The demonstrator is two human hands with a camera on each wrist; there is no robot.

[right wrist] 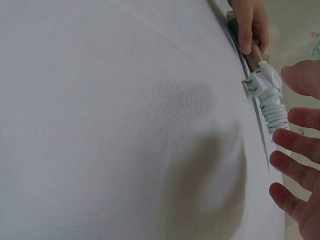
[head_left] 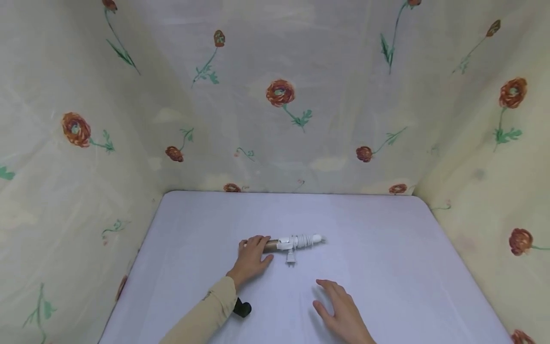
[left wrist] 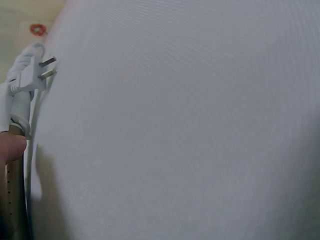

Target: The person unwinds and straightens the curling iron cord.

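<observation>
A hair iron [head_left: 305, 240] with a white cord wound round its white end lies across the middle of the table. Its two-pin plug [head_left: 290, 258] hangs off the side, its prongs toward me. My left hand [head_left: 253, 258] holds the brown barrel [head_left: 270, 246], thumb along the near side; in the right wrist view its fingers [right wrist: 245, 35] wrap over that barrel. A row of small holes shows on the barrel in the left wrist view. Nearer to me, on the right, my right hand [head_left: 341, 308] hovers with spread fingers, holding nothing.
The white-covered table [head_left: 386, 239] has rounded far corners. Flower-printed cloth [head_left: 322, 119] hangs behind it and along both sides. A black rounded piece [head_left: 242, 308] shows beside my left forearm.
</observation>
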